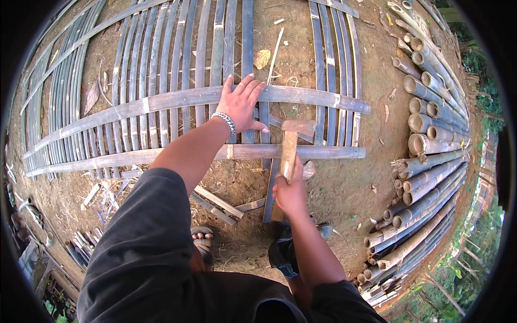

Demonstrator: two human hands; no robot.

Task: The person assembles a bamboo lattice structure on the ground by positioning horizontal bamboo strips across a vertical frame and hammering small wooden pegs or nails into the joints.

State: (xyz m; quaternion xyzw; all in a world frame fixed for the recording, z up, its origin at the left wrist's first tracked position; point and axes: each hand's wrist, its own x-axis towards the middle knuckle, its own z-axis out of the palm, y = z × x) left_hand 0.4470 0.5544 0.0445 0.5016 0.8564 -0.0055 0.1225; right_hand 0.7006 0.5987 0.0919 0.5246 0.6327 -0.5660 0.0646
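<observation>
A panel of split bamboo slats [154, 81] lies on the ground ahead of me, crossed by an upper bamboo rail [177, 99] and a lower bamboo rail [199, 156]. My left hand [241, 103] rests flat on the upper rail, fingers spread over it and the slat beneath. A chain bracelet circles that wrist. Wrapped round the light wooden handle of a hammer [289, 151] is my right hand [291, 192]. The blurred hammer head points away from me, between the two rails, right of my left hand. Whether it touches a slat I cannot tell.
Bamboo poles [425, 177] are stacked along the right side. Cut bamboo offcuts [218, 202] lie near my feet, with thin shavings [110, 196] to their left. A dry leaf [262, 59] sits beyond my left hand. More slats [67, 91] extend at the far left.
</observation>
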